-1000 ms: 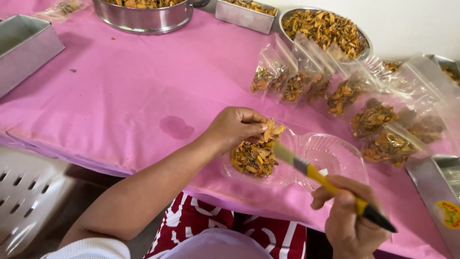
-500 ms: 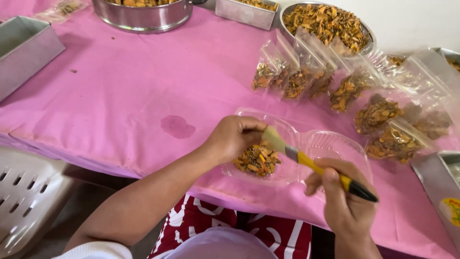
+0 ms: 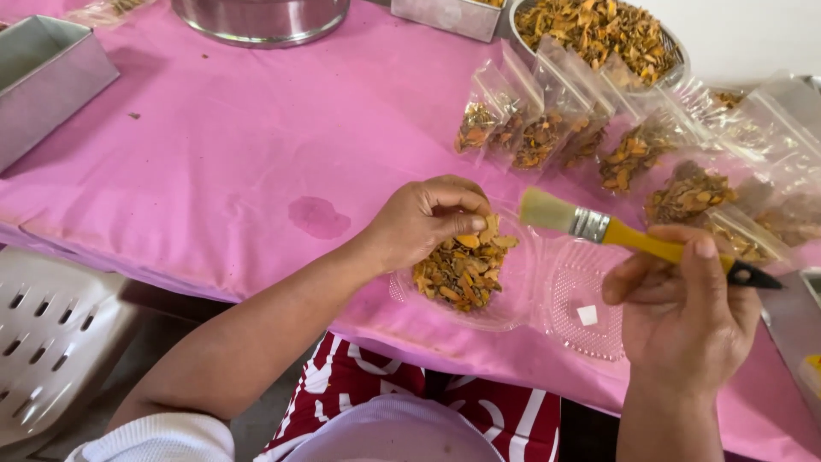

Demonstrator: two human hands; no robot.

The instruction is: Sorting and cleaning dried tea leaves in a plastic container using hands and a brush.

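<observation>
My left hand [image 3: 423, 218] pinches orange-brown dried slices at the top of a heap [image 3: 460, 267] that lies in the left half of an open clear plastic clamshell tray [image 3: 505, 315]. My right hand [image 3: 688, 312] holds a paintbrush [image 3: 629, 234] with a yellow handle, a metal ferrule and pale bristles. The bristles point left and hover just right of the left hand, above the tray. The tray's right half [image 3: 586, 312] holds only a small white square.
Several clear bags of dried slices [image 3: 547, 128] lie in a row on the pink tablecloth [image 3: 256, 145]. A round bowl of slices [image 3: 599, 26], a steel pot [image 3: 261, 17] and metal tins [image 3: 43, 73] stand at the back. A white plastic chair [image 3: 51, 342] is at lower left.
My right hand has lifted the brush up and to the right, off the heap. My left hand has shifted up a little and pinches slices at the heap's top.
</observation>
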